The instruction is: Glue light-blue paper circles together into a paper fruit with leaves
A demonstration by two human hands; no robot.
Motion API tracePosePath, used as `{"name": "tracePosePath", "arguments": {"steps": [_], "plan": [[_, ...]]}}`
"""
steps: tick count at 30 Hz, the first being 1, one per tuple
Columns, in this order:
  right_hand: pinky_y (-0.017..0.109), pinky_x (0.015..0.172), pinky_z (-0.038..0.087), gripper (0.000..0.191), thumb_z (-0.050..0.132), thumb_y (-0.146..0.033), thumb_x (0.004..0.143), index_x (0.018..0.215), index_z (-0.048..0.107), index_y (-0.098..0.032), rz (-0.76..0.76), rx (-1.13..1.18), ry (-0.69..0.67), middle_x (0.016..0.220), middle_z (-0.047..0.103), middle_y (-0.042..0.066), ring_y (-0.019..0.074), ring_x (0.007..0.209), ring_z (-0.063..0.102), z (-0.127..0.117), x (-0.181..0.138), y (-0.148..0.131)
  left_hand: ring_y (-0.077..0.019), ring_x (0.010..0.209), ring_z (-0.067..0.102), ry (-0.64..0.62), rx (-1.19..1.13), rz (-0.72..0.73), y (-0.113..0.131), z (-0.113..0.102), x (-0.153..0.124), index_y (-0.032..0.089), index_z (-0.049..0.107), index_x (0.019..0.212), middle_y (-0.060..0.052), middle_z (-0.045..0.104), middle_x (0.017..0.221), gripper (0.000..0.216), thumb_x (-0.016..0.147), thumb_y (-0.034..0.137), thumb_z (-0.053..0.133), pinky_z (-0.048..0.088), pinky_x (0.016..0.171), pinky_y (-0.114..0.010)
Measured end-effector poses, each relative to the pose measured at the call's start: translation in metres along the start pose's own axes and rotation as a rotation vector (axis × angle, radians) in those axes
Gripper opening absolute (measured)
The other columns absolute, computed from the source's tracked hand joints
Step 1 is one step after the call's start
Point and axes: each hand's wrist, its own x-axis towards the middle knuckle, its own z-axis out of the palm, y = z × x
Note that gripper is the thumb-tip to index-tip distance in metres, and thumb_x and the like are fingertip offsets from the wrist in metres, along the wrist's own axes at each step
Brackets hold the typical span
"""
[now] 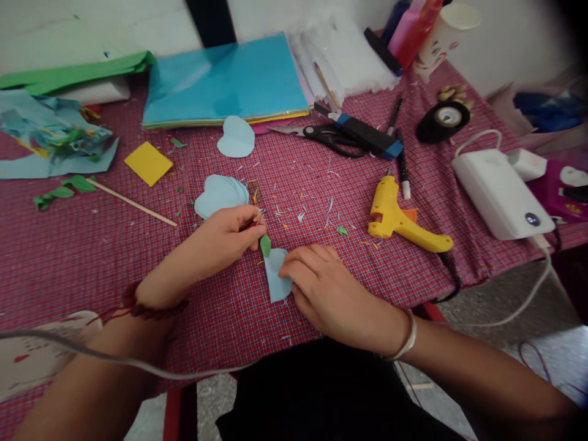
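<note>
Your right hand [321,285] grasps the blue paper [274,277]; pressing hard could crease it. I cannot tell what, if anything, your left hand [232,231] grips by the leaf [265,246]

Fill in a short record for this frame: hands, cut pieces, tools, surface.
Left hand: fingers pinched together beside a green scrap; what they hold is unclear
Right hand: fingers on a light-blue paper piece
Cut pieces: light-blue heart stack, single heart beyond it, yellow paper square
Tools: yellow glue gun, scissors
Surface: red checked cloth
</note>
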Motion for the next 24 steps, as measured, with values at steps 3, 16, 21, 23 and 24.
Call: {"name": "tracePosePath", "arguments": {"steps": [3, 16, 21, 23, 24], "plan": [[0.039, 0.086, 0.038, 0.021, 0.049, -0.011, 0.091, 0.107, 0.061, -0.015, 0.001, 0.009, -0.001, 0.104, 0.058, 0.009, 0.0234, 0.095, 0.048, -0.0010, 0.0000, -0.0002, -0.0076, 0.047, 0.042, 0.010, -0.026, -0.019, -0.0008, -0.0001, -0.0001, 0.019, 0.052, 0.070, 0.006, 0.049, 0.057, 0.018, 0.086, 0.026, 0.049, 0.033, 0.049, -0.023], [0.038, 0.084, 0.036, 0.025, 0.049, -0.010, 0.090, 0.111, 0.061, -0.017, -0.009, 0.000, 0.002, 0.104, 0.059, 0.007, 0.0235, 0.094, 0.047, -0.0024, 0.0003, -0.0005, -0.0103, 0.052, 0.037, 0.057, 0.123, -0.056, -0.0014, 0.0043, 0.0024, 0.020, 0.047, 0.059, 0.006, 0.040, 0.053, 0.024, 0.076, 0.033, 0.057, 0.029, 0.052, -0.027], [0.039, 0.085, 0.037, 0.027, 0.050, -0.010, 0.089, 0.113, 0.060, -0.017, -0.013, -0.002, 0.000, 0.106, 0.059, 0.007, 0.0238, 0.095, 0.047, -0.0007, 0.0004, 0.0006, -0.0105, 0.053, 0.036, 0.065, 0.118, -0.042, -0.0009, 0.0056, 0.0025, 0.020, 0.048, 0.059, 0.006, 0.039, 0.053, 0.019, 0.075, 0.029, 0.056, 0.029, 0.053, -0.027], [0.039, 0.084, 0.037, 0.027, 0.050, -0.010, 0.089, 0.113, 0.060, -0.016, -0.011, -0.001, -0.001, 0.105, 0.059, 0.007, 0.0239, 0.095, 0.048, -0.0004, 0.0006, 0.0006, -0.0106, 0.053, 0.037, 0.070, 0.124, -0.023, -0.0018, 0.0060, 0.0025, 0.020, 0.048, 0.060, 0.006, 0.040, 0.054, 0.020, 0.076, 0.028, 0.055, 0.029, 0.054, -0.027], [0.039, 0.084, 0.037, 0.027, 0.050, -0.010, 0.089, 0.112, 0.061, -0.016, -0.011, 0.001, 0.000, 0.105, 0.059, 0.007, 0.0239, 0.095, 0.048, -0.0005, 0.0006, 0.0004, -0.0107, 0.054, 0.037, 0.069, 0.123, -0.010, -0.0024, 0.0059, 0.0024, 0.020, 0.048, 0.060, 0.006, 0.040, 0.055, 0.020, 0.077, 0.029, 0.055, 0.029, 0.054, -0.027]]}}
